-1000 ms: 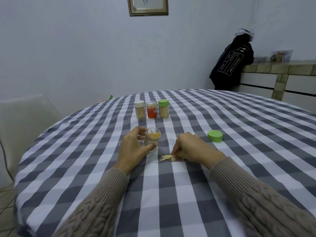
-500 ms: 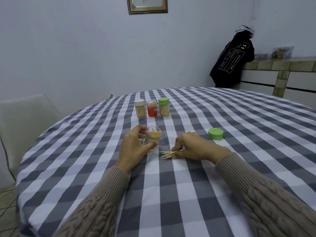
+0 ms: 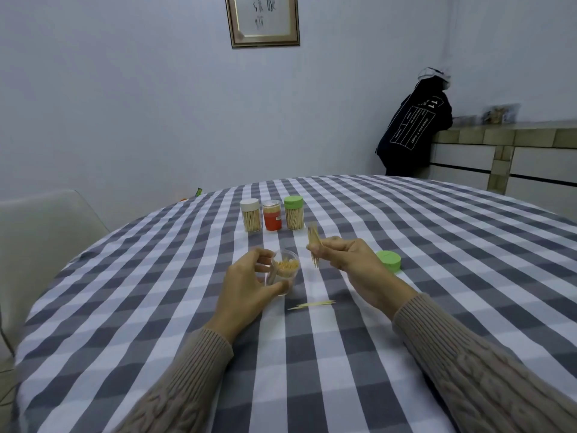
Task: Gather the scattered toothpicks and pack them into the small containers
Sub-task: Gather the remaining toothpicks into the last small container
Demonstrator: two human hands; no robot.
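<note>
Two hands raised: left hand (image 3: 246,284) around open container (image 3: 284,271), right hand (image 3: 349,257) pinching toothpick bundle (image 3: 313,242).

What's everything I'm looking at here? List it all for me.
open jar: one, clear, partly filled with toothpicks, held near table centre
closed jars: three; white, clear and green lids; row behind
loose lid: one, green, right of hands
loose toothpicks: few, pale, on cloth
held toothpicks: small bunch, pale, above cloth
tablecloth: one, grey-white check
chair: one, white, left
picture frame: one, on wall
dark jacket: one, hanging right
left hand: grips open jar
right hand: pinches held toothpicks
</note>
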